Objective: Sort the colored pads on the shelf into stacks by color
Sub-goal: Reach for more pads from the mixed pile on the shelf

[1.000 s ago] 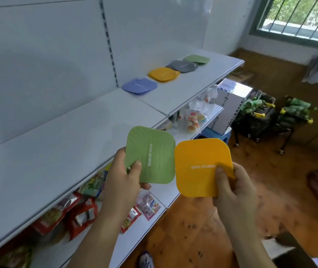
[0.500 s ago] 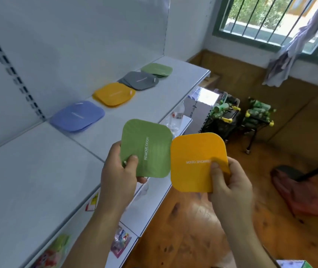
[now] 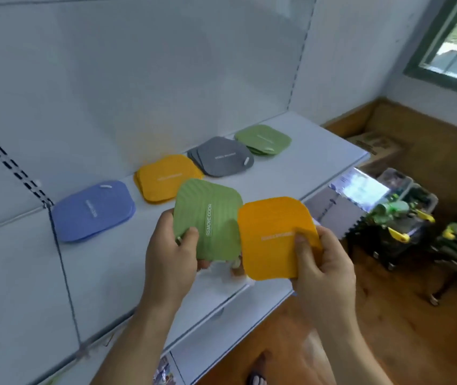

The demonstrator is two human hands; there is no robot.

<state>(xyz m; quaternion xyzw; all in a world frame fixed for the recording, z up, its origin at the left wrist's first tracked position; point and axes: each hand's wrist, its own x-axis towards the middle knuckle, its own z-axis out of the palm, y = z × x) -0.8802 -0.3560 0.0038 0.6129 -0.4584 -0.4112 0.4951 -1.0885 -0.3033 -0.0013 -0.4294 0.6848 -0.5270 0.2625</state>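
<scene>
While the left hand [image 3: 170,254] pinches a green pad [image 3: 207,220] and the right hand [image 3: 323,269] pinches an orange pad [image 3: 274,237], both hover over the shelf [image 3: 291,168]. Behind sit blue, orange [image 3: 166,177], grey and green stacks [image 3: 263,138]. Next, I'd guess, drop each on its matching colour.

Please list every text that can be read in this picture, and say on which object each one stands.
"REMOVE ODOR": green pad held by the left hand.
Orange pad in the right hand: white print, too blurred.
Blue stack, orange stack, grey stack: print too small.
</scene>
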